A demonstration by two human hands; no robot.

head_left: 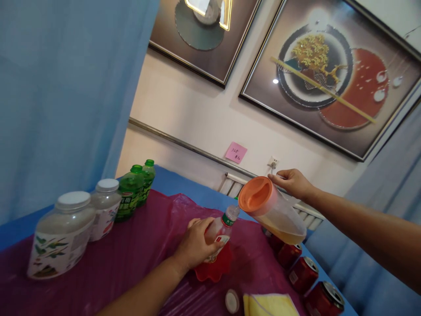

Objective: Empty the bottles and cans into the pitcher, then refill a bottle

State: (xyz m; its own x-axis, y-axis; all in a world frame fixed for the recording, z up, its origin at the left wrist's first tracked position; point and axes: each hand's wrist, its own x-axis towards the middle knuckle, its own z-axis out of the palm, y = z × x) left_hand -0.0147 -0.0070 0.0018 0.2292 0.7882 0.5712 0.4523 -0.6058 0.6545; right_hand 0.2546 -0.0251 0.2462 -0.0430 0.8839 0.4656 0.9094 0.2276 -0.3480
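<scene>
My left hand (194, 245) is wrapped round a clear plastic bottle (226, 219) with a green and red neck band. The bottle leans to the right over a red scalloped dish (210, 272); whether its base rests in the dish is hidden. Raised at the right, my right hand (294, 182) grips the handle of a clear pitcher (283, 219) with an orange lid (258, 193). The pitcher is tipped, its lid edge close by the bottle's open mouth. Pale yellowish liquid lies along its lower side. I cannot clearly make out a stream.
Two white-lidded jars (61, 241) and several green bottles (130, 193) stand at the left on a purple plastic sheet (141, 259). Several red cans (304, 274) line the right edge. In front lie a round white lid (232, 301) and a folded yellow cloth (269, 306).
</scene>
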